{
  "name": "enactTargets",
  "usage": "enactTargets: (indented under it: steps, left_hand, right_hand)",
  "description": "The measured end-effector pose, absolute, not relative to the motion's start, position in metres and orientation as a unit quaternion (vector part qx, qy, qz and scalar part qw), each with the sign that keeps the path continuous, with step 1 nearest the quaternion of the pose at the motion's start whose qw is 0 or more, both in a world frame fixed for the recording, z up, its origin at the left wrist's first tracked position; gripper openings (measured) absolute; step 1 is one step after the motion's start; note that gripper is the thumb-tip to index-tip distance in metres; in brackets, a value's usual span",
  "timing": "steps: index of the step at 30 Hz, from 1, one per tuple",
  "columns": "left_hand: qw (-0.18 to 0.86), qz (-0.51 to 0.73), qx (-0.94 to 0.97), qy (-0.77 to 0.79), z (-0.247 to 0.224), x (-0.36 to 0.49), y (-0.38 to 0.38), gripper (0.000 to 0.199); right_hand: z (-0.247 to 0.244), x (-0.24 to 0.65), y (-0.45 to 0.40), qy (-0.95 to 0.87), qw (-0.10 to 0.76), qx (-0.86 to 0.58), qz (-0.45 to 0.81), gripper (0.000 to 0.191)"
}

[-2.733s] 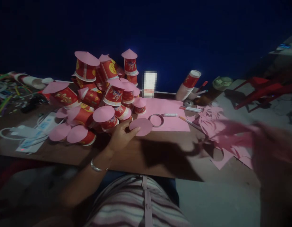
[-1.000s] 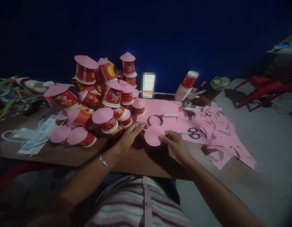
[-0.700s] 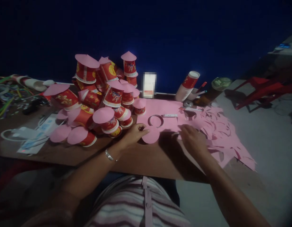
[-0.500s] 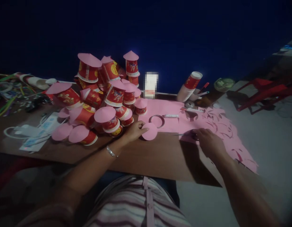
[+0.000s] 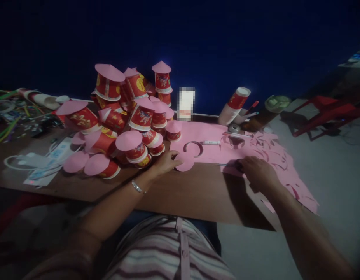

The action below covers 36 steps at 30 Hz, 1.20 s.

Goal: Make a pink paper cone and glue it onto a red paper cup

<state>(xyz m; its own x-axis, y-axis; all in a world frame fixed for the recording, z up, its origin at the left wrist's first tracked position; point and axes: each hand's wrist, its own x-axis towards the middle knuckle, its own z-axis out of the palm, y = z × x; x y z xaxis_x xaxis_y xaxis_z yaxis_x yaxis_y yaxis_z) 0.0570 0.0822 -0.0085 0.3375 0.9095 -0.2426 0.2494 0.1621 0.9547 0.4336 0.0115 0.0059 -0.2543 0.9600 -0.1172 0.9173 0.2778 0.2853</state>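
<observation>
Pinched at its left edge, a round pink paper disc [image 5: 186, 161] is in my left hand [image 5: 166, 163], just above the table's front half. My right hand [image 5: 259, 172] is closed around the handles of a pair of scissors [image 5: 226, 165], whose thin blades point left toward the disc, apart from it. Behind the disc a roll of tape [image 5: 193, 144] and a white marker [image 5: 212, 142] lie on a pink paper sheet [image 5: 194, 130]. Left of my left hand stands a pile of red paper cups with pink cone tops [image 5: 129, 140].
Pink paper scraps [image 5: 273, 157] cover the table's right end. A tilted stack of cups [image 5: 239, 98] stands at the back, near a jar [image 5: 276, 103]. A white power strip [image 5: 37, 160] lies on the left. A red stool [image 5: 322, 107] is off to the right.
My right hand with the scissors has shifted slightly right, away from the disc. My left hand keeps hold of the disc, almost in the same place.
</observation>
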Motion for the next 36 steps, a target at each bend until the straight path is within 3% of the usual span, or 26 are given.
enactTargets:
  steps: [5, 8, 11, 13, 19, 36]
  left_hand:
    - [0.589, 0.311, 0.552, 0.501, -0.007, 0.057, 0.080, 0.036]
    - [0.604, 0.328, 0.531, 0.497, -0.008, 0.057, 0.080, 0.045]
    - [0.629, 0.352, 0.498, 0.483, -0.009, 0.059, 0.081, 0.049]
    - [0.646, 0.370, 0.474, 0.471, -0.009, 0.060, 0.081, 0.049]
    - [0.668, 0.393, 0.438, 0.455, -0.011, 0.060, 0.083, 0.048]
    - [0.674, 0.409, 0.431, 0.438, -0.017, 0.055, 0.090, 0.050]
  right_hand:
    - [0.012, 0.439, 0.011, 0.780, 0.069, 0.618, 0.074, 0.015]
    - [0.017, 0.434, 0.004, 0.744, -0.066, 0.665, 0.017, 0.023]
    - [0.020, 0.415, -0.005, 0.718, -0.226, 0.637, -0.168, 0.031]
    - [0.019, 0.396, -0.008, 0.703, -0.269, 0.592, -0.288, 0.031]
    - [0.005, 0.349, -0.005, 0.670, -0.226, 0.553, -0.441, 0.046]
    - [0.009, 0.322, 0.017, 0.629, -0.211, 0.530, -0.529, 0.038]
